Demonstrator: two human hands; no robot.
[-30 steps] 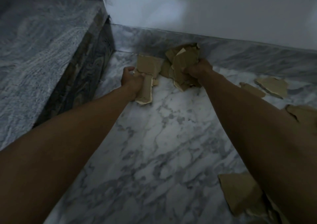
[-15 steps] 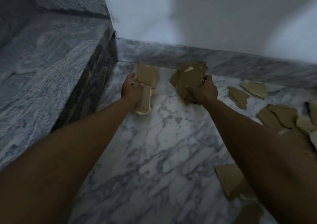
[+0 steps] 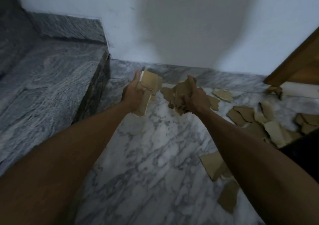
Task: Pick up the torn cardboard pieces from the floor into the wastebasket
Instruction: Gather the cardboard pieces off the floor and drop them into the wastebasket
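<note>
Marble floor (image 3: 155,155) (grey step (image 3: 51,86) left) strewn with cardboard pieces (image 3: 269,121).

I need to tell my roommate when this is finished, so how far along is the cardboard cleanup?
Partway, at best. Nothing shows as binned; no wastebasket is in view. In hand: the left hand grips flat pieces, and the right hand grips a crumpled bunch. Left: many scraps still lie on the floor to the right, plus two near the right forearm.

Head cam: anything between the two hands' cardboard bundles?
Head view: only bare marble floor shows between the left hand's cardboard and the right hand's bundle.
</note>
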